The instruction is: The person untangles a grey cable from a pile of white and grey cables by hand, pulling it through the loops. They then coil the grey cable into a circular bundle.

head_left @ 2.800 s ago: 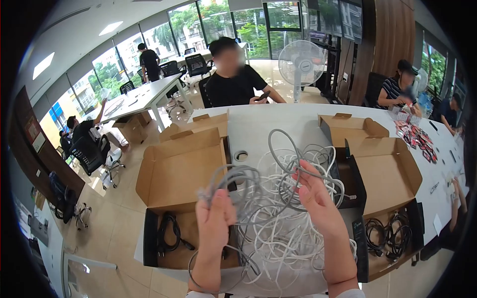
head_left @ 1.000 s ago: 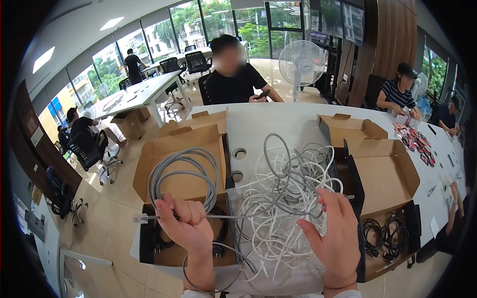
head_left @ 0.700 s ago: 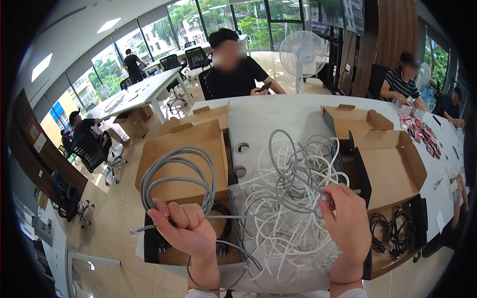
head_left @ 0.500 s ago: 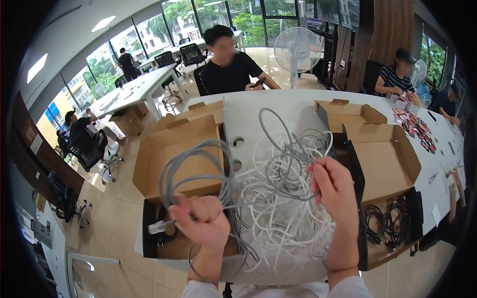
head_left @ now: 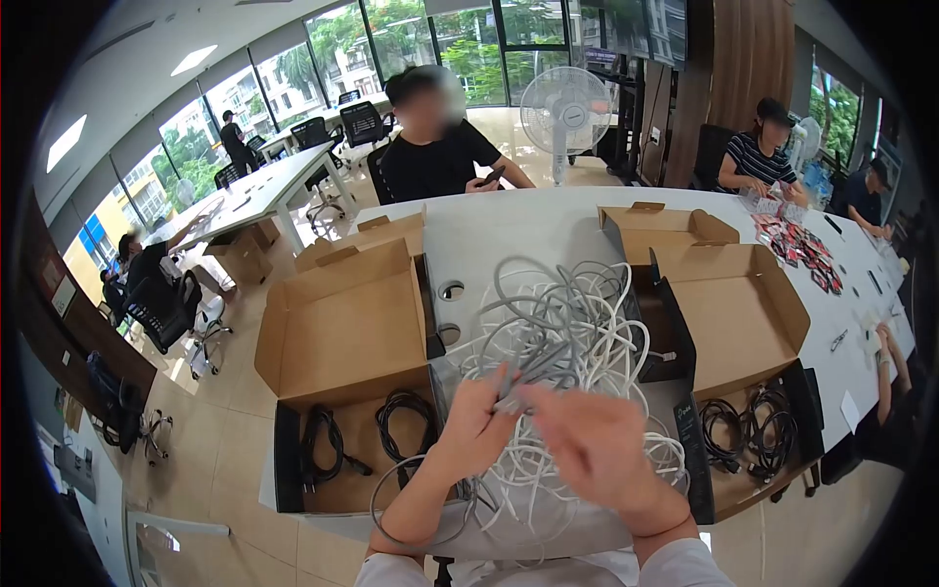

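My left hand (head_left: 477,423) is closed around a coiled grey network cable (head_left: 540,364), its loops sticking out beyond the fingers. Right beside it, my right hand (head_left: 592,445) is blurred by motion, its fingers curled together at the same coil. Beneath and behind both hands lies a tangled heap of white cables (head_left: 626,338) on the white table (head_left: 489,220). A loose loop of grey cable (head_left: 377,509) hangs around my left forearm.
An open cardboard box (head_left: 342,323) on the left holds black cables (head_left: 406,426). Another open box (head_left: 743,313) on the right also contains coiled black cables (head_left: 753,435). Across the table sits a person (head_left: 430,147) with a phone. Red packets (head_left: 797,249) lie far right.
My left hand has moved right and my right hand has moved left and lower, so they meet over the heap. The grey coil has shifted to the middle, uncovering the left box.
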A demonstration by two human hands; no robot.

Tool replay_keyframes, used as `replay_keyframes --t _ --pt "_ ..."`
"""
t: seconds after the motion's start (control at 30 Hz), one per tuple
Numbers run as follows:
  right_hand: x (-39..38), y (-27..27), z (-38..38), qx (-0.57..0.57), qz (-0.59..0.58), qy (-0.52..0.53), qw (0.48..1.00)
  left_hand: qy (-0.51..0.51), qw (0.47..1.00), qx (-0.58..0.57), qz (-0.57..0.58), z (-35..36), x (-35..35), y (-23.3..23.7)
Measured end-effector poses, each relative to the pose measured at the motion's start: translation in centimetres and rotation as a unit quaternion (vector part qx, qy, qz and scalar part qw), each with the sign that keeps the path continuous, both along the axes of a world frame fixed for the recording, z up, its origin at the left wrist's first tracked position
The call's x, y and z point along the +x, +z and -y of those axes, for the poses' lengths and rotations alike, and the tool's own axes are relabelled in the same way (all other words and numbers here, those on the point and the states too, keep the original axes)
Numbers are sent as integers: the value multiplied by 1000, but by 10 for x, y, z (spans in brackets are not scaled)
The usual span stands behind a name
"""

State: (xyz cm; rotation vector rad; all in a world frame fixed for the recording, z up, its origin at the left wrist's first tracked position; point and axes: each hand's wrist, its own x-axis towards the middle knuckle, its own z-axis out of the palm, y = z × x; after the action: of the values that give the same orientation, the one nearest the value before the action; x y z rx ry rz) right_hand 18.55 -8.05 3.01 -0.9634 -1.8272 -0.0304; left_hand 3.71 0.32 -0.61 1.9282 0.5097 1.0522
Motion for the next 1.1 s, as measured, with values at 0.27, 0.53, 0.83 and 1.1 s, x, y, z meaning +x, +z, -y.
replay_keyframes --t 0.27,0.53,0.83,1.1 --pt "-23 -6 7 37 161 -42 985 102 990 2 -100 -9 13 -11" --pt "-33 -14 -4 28 158 36 986 19 925 -312 217 -15 7 -7" --pt "-6 -4 -10 -54 -41 -112 991 -143 793 -404 433 -27 -14 -2" --pt "0 -23 -43 -153 -125 -82 977 -201 729 -389 526 -34 -21 -2"
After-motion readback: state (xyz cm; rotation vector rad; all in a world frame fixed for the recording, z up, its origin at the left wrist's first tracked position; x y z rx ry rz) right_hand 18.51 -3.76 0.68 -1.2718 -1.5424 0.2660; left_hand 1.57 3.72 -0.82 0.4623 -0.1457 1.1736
